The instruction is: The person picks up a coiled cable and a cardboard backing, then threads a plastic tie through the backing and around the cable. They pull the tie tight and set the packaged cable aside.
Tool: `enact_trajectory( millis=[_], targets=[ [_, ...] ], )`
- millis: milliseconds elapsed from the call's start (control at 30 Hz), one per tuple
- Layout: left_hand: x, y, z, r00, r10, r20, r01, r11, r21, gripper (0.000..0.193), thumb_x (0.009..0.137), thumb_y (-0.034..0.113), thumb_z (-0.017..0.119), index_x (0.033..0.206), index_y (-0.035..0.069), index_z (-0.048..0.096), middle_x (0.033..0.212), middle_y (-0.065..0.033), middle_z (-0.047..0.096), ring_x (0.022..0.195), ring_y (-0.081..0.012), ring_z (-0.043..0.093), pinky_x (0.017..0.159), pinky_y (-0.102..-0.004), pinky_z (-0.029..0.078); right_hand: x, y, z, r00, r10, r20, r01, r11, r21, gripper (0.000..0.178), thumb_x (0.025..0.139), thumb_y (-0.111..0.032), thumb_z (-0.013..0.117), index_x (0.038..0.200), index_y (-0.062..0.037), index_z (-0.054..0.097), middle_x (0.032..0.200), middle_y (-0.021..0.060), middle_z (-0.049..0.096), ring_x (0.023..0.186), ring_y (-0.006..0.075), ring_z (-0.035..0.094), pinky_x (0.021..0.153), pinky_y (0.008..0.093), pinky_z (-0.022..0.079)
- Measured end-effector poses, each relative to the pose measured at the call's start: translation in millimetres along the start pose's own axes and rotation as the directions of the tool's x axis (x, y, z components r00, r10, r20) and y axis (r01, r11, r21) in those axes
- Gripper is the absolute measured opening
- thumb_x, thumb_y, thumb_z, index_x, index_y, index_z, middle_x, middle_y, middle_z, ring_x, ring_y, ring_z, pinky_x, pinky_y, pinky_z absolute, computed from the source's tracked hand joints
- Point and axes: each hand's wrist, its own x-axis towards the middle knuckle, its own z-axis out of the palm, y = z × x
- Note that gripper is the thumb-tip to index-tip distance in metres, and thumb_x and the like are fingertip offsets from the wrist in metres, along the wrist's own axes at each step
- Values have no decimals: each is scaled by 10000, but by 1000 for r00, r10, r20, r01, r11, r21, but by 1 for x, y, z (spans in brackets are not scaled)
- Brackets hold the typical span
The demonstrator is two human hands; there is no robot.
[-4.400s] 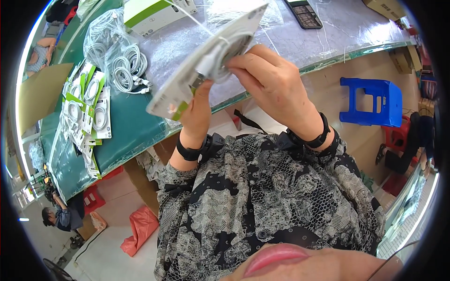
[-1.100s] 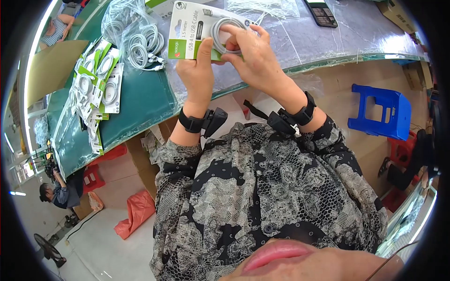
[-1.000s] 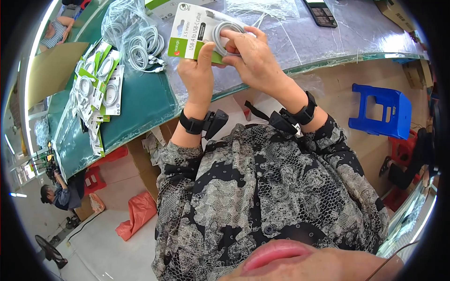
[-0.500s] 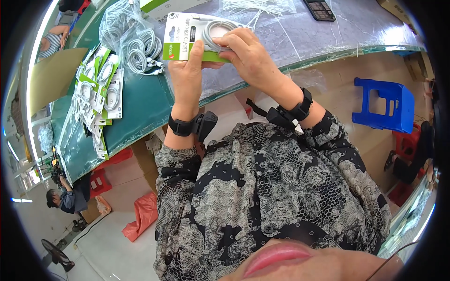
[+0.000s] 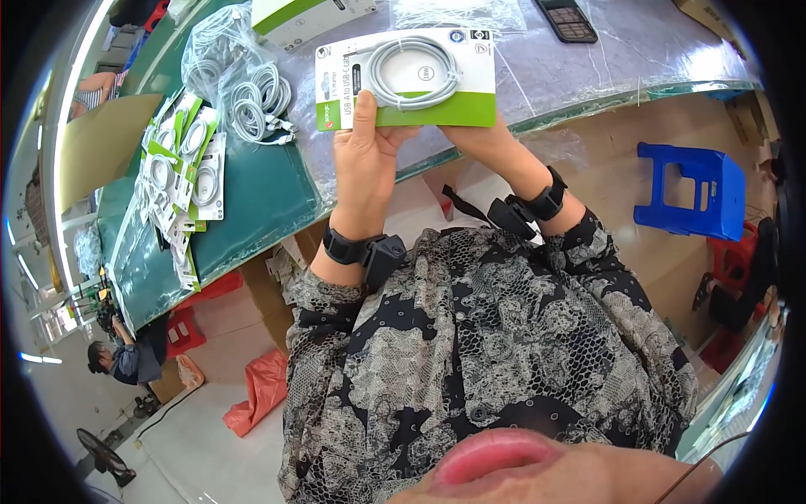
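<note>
A white and green cable card (image 5: pixel 470 113) is held up over the table, its printed front toward me. On its front lies a coiled light grey USB cable (image 5: pixel 375 74), bound with ties at top and bottom. My left hand (image 5: pixel 363 155) grips the card's lower left part, thumb across the front and fingers behind. Behind the lower right edge is my right hand (image 5: pixel 480 141); the card hides its fingers, so whether it grips cannot be told.
Carded cables (image 5: pixel 180 164) lie piled on the green tabletop at left. Beside them are loose coiled cables (image 5: pixel 252 109) and a clear bag of cables (image 5: pixel 214 50). A green and white box (image 5: pixel 315 23), a plastic bag of white ties (image 5: pixel 457 15) and a black case (image 5: pixel 567 20) sit farther back.
My right hand has moved from the coil on the card's front to behind its lower right edge. The card has shifted right and its whole front now shows.
</note>
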Motion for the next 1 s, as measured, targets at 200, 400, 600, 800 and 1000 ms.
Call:
enact_trajectory(
  millis=[200,400,600,800,1000],
  targets=[
    [7,-8,-6,992,102,-73,-101,995,15,273,959,222,515,1158,37,543,942,-56,654,763,-129,631,569,-247,515,3,-3,-10,961,136,239,-149,988,34,276,793,45,569,1066,8,589,912,103,650,804,208,632,677,317,516],
    [12,6,-17,1000,-28,12,26,992,120,249,951,211,533,1126,35,555,896,-36,633,715,-111,602,547,-230,484,7,10,1,991,-97,92,91,993,74,289,762,25,592,1050,-2,603,910,132,654,847,286,633,726,361,515],
    [1,7,-15,978,207,18,-194,878,438,260,932,181,563,1071,-39,569,874,-83,643,688,-108,602,549,-243,499,-3,87,-14,966,-17,256,40,996,-83,475,869,-127,599,1304,-13,444,1298,117,501,1142,216,507,954,379,433],
    [-10,25,-14,953,299,39,-261,754,603,196,883,125,616,1012,-22,595,838,-69,613,697,-154,606,552,-272,486,36,-3,-51,974,228,16,-218,908,358,396,841,-112,605,1208,-20,488,1080,43,557,947,126,538,818,262,443],
    [0,28,-19,865,404,298,-471,446,761,174,851,124,648,977,10,613,786,-106,593,656,-272,592,568,-343,463,37,-8,-26,947,220,234,-245,966,84,339,834,-97,590,1152,-44,488,1001,31,527,912,101,502,793,246,418]
  ],
)
